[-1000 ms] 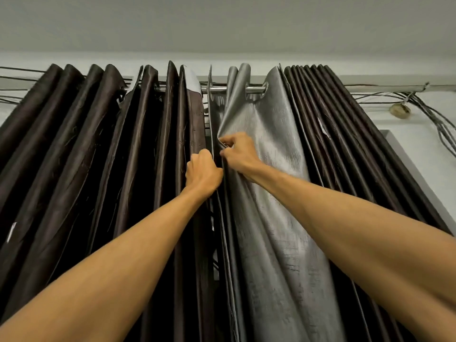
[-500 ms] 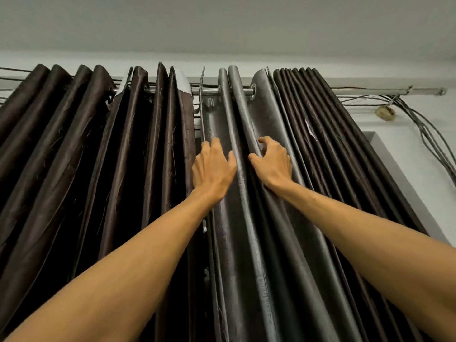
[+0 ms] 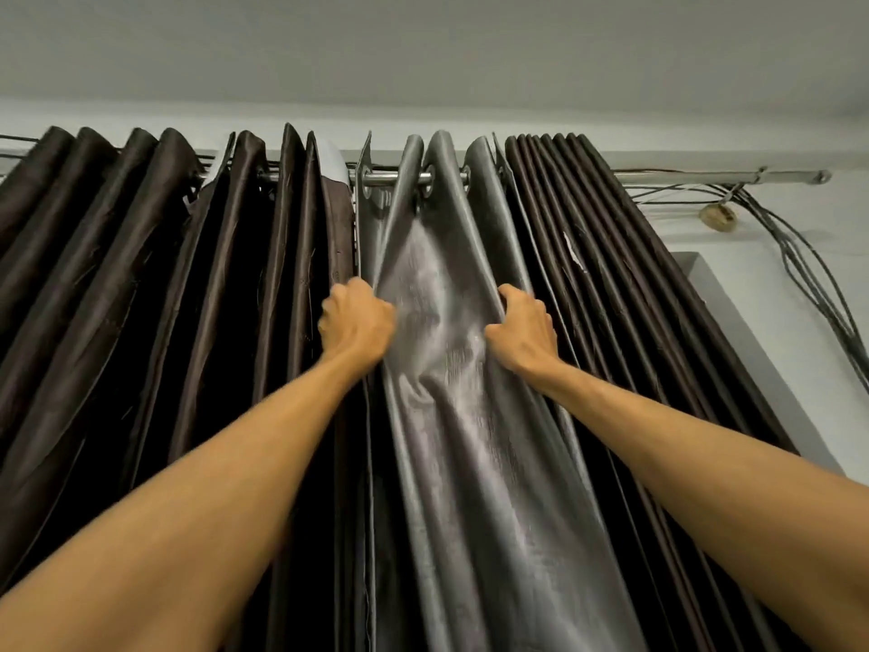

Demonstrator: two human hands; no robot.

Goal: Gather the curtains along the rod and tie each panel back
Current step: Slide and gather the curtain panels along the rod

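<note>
No legible text, brand, number or sign can be read in the head view. One small white tag (image 3: 574, 251) sits on the right-hand dark brown pleated fabric curtain panel (image 3: 625, 294); any marking on it is too small to read.
</note>
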